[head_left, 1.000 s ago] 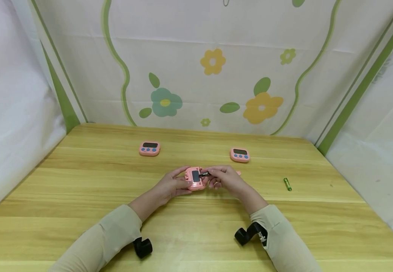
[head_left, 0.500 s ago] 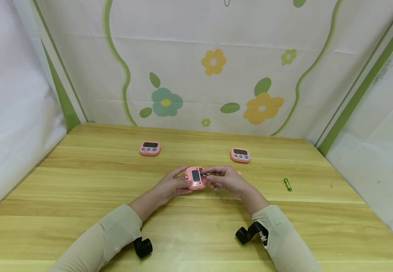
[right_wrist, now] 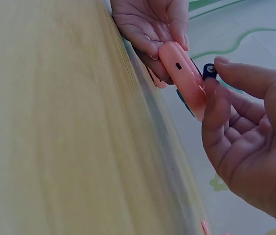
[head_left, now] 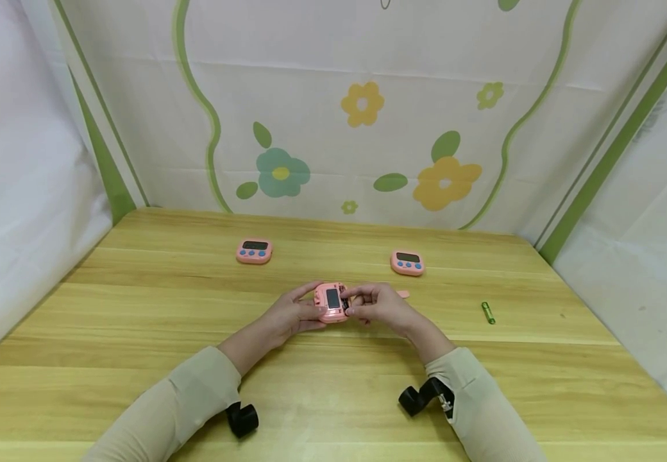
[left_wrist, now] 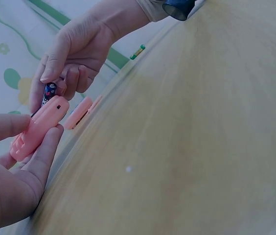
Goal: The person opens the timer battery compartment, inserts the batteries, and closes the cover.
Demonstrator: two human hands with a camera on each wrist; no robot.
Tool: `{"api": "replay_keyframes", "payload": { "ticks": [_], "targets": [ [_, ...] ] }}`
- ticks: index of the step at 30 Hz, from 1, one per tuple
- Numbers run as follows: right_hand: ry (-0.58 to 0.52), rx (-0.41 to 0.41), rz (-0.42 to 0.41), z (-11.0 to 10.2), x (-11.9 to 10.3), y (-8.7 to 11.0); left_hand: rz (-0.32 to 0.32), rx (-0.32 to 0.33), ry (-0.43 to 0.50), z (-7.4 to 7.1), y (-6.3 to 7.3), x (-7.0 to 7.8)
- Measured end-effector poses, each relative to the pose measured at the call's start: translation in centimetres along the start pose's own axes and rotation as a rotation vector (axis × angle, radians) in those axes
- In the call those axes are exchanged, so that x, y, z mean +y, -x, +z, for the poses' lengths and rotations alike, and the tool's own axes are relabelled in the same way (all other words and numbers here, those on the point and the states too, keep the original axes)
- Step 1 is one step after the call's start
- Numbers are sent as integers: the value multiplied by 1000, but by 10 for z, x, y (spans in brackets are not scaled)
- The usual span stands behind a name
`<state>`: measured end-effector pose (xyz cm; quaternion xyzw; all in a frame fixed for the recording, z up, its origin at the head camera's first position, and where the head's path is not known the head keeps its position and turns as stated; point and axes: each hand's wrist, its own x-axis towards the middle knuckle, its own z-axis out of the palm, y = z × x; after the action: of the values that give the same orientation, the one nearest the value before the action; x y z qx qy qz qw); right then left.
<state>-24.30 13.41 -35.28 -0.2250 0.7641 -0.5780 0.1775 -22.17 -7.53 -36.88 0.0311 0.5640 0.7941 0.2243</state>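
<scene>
My left hand [head_left: 288, 316] grips a pink digital timer [head_left: 333, 316] by its side, its back turned up. A dark rectangular patch sits on that back, beside an uncovered battery slot. At the slot, my right hand [head_left: 384, 307] pinches a small dark battery [right_wrist: 209, 70] between thumb and finger. The left wrist view shows the battery [left_wrist: 49, 90] tilted at the timer's edge, one end out; how deep its other end sits is hidden. On the table just behind the right hand lies a small pink piece [head_left: 403, 294], partly covered by that hand.
Two more pink timers with blue buttons stand farther back, the left timer [head_left: 254, 251] and the right timer [head_left: 407, 264]. A green battery [head_left: 488, 312] lies on the wooden table [head_left: 541, 359] to the right. Flower-printed white cloth [head_left: 322, 141] rises behind the table.
The right hand has turned the battery from pointing out sideways to lying along the slot, and its fingers have moved slightly lower at the timer's edge. The left hand holds the timer still.
</scene>
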Motion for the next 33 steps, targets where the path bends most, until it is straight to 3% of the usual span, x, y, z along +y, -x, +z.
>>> {"api": "replay_keyframes", "payload": {
  "ticks": [4,8,12,20,33],
  "targets": [
    [84,33,-36,-1,0,-1,1,-4,-6,0,0,0],
    [130,58,-20,-1,1,-1,1,-9,-20,-1,0,0],
    [108,50,4,-2,2,-1,5,-28,-36,-2,-1,-1],
    [2,-41,16,-3,6,-2,16,-71,-68,-3,-1,-1],
    [-82,-79,64,1,2,1,14,-118,-113,-4,1,1]
  ]
}}
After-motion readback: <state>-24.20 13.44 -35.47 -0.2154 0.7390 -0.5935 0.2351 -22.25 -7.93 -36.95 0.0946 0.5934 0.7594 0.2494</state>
